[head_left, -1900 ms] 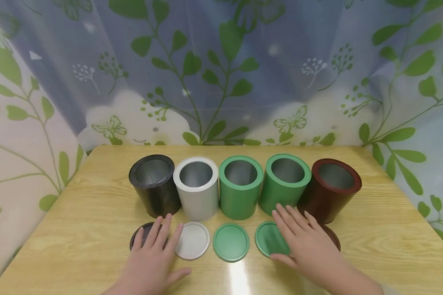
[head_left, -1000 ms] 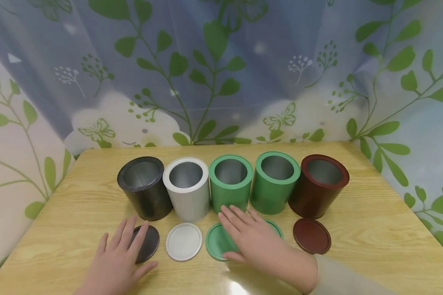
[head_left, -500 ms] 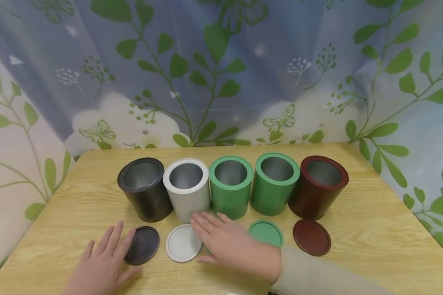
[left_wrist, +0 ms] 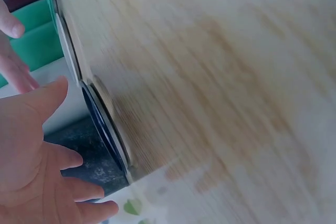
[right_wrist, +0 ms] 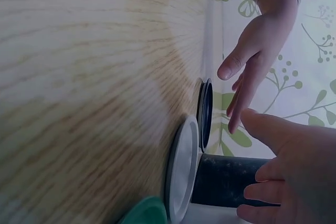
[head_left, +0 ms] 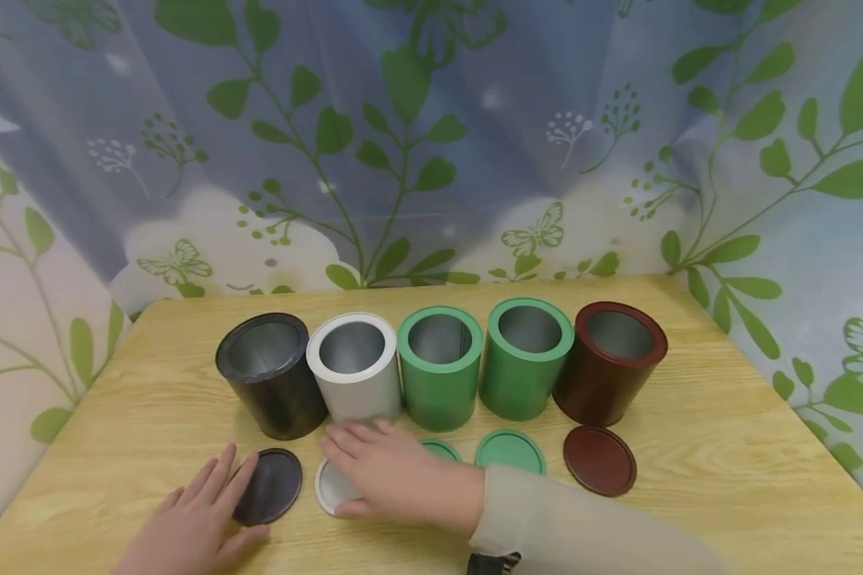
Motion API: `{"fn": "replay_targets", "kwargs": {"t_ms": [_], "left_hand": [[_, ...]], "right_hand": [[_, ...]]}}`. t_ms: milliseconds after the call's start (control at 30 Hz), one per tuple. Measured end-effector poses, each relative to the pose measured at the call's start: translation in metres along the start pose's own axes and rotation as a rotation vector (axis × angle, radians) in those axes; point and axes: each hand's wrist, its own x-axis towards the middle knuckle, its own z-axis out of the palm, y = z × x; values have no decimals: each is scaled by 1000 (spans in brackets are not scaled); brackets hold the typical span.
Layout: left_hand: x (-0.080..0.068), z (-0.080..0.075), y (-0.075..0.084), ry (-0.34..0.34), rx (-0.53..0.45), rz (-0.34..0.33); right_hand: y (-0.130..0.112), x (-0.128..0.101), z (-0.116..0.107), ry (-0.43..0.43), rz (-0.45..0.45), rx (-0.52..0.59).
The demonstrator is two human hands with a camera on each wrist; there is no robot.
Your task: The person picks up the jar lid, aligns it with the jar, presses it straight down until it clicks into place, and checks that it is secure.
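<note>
Counter (head_left: pixel 726 447): bears five open tins in a row, a lid before each.
Right hand (head_left: pixel 388 475): has slid leftward along the lid row, from the green lids to the white lid (head_left: pixel 327 489); flat fingers rest over it, grasping nothing.
Left hand (head_left: pixel 187 523): drifted left; relaxed, fingertips at the black lid (head_left: pixel 269 485).
Green lids (head_left: pixel 509 451): now uncovered.
</note>
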Motion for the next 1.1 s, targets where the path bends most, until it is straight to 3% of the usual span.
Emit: {"fn": "replay_targets", "kwargs": {"t_ms": [267, 567, 867, 1100], "left_hand": [[5, -2, -2, -35, -21, -1], [13, -3, -3, -172, -88, 2], [14, 4, -8, -170, -108, 57], [17, 4, -9, -242, -123, 65]], "right_hand": [[-7, 21, -1, -104, -15, 18], [-14, 45, 6, -225, -9, 47], [-21, 64, 17, -260, -50, 49], [-23, 72, 16, -363, -64, 120]]}}
